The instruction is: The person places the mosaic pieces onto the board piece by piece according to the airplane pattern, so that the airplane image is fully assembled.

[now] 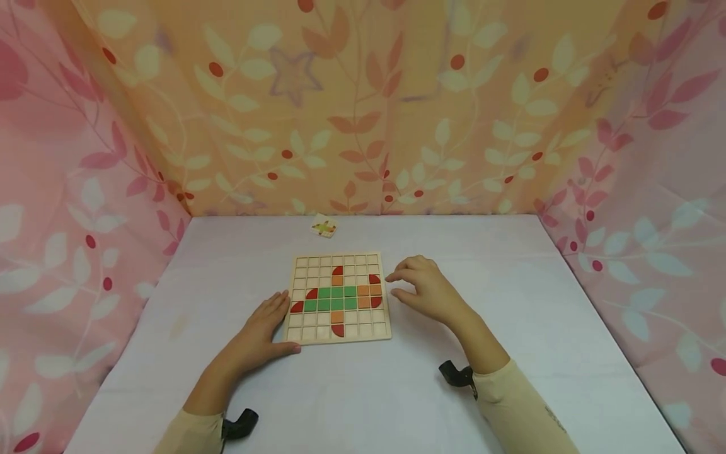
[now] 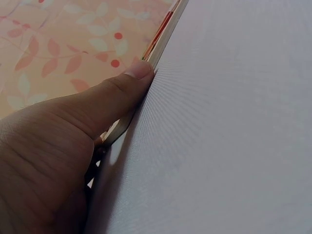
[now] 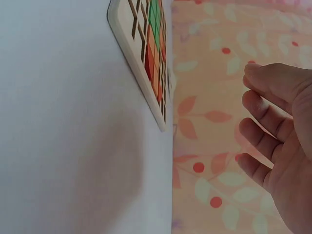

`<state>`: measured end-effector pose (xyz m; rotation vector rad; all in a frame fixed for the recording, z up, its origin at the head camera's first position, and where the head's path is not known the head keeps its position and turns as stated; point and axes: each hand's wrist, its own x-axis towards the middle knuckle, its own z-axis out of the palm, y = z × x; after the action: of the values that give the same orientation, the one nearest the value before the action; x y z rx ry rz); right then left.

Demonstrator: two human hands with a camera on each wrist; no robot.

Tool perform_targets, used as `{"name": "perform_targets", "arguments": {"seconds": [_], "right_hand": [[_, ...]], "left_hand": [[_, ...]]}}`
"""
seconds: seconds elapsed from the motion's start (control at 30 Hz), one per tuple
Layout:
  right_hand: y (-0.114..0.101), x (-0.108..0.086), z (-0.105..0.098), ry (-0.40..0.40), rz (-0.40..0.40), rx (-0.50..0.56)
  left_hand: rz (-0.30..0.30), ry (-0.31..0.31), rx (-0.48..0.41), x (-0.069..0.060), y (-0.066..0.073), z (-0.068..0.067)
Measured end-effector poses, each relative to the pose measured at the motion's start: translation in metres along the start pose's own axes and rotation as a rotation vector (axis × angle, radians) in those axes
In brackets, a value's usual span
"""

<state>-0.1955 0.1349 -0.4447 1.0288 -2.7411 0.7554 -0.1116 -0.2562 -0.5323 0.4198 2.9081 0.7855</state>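
A wooden grid board [image 1: 363,330] lies flat on the white table, its cells partly filled with green square tiles [image 1: 337,292], orange square tiles [image 1: 363,302] and red quarter-round tiles [image 1: 338,330]. At its near left corner rests my left hand [image 1: 258,331], straight fingers along the left edge and thumb [image 2: 114,92] against the front edge. My right hand [image 1: 422,287] hovers just off the board's right side, fingers loosely bent and thumb apart. Nothing sits between those fingers in the right wrist view, where the board [image 3: 141,87] appears edge-on.
Behind the board lies a small square card [image 1: 324,226] with a coloured pattern. Patterned cloth walls [image 1: 363,126] enclose the table [image 1: 363,397] at the back and both sides. Black wrist devices [image 1: 241,424] sit at both sleeves.
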Motion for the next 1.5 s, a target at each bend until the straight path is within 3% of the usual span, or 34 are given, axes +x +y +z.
{"name": "perform_targets", "arguments": {"seconds": [0.53, 0.97, 1.17, 1.3, 1.37, 1.5], "right_hand": [[0.02, -0.026, -0.017, 0.075, 0.074, 0.011], [0.021, -0.034, -0.027, 0.094, 0.038, -0.013], [0.022, -0.042, -0.032, 0.12, 0.017, -0.029], [0.024, -0.05, -0.035, 0.151, 0.008, -0.034], [0.027, -0.054, -0.037, 0.169, 0.003, -0.039], [0.033, -0.065, -0.039, 0.191, -0.014, -0.071]], "left_hand": [[0.022, -0.015, -0.01, 0.005, 0.005, 0.001], [0.025, -0.017, -0.048, 0.001, -0.003, -0.003], [-0.025, -0.068, -0.129, -0.006, -0.005, -0.017], [-0.056, -0.067, -0.165, -0.009, -0.003, -0.029], [-0.066, -0.062, -0.165, -0.011, -0.002, -0.034], [-0.03, -0.049, -0.092, -0.013, -0.001, -0.043]]}}
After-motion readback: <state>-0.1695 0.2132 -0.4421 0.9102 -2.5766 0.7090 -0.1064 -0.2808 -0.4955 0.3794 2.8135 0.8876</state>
